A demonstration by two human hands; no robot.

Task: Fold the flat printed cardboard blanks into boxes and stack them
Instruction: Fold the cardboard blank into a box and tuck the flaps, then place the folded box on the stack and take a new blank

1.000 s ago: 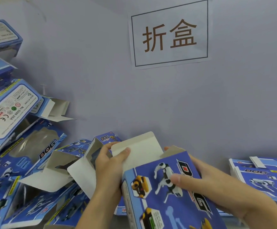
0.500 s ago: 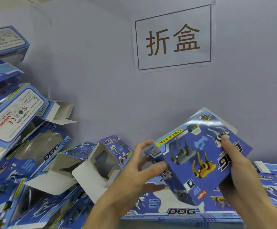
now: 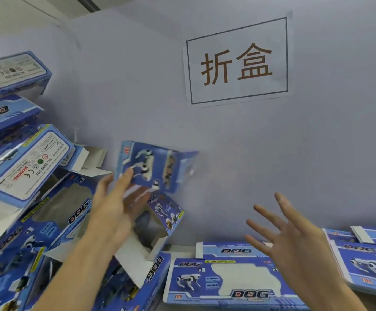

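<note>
Head view, folded box: a blue printed box (image 3: 153,167) with white robot-dog artwork sits blurred against the grey wall, at about 11 o'clock from frame centre, above the heap of folded boxes.
Head view, left hand: the left hand (image 3: 113,205) is raised with fingers straight and loose, released; its fingertips lie at the box's lower left corner, and blur hides whether they touch it.
Head view, right hand: the right hand (image 3: 281,234) is at about 4 o'clock, palm toward the wall, fingers spread, grasping nothing, well apart from the box.
Head view, heap of folded boxes: a heap of folded boxes (image 3: 32,198) fills the 8 to 10 o'clock side, tilted against each other, several with open white flaps and cut-out windows; one shows a white warning label.
Head view, open box: an open-ended box (image 3: 160,221) lies just below the left hand's fingers, its window and white inside facing the camera.
Head view, flat blanks: a flat blank (image 3: 223,279) printed "DOG" lies on the surface at 6 o'clock, beneath the right hand; a second stack of blanks (image 3: 366,263) lies at 4 o'clock by the right edge.
Head view, wall sign: a white paper sign (image 3: 237,61) with two brown characters in a dark frame hangs on the wall at 1 o'clock.
</note>
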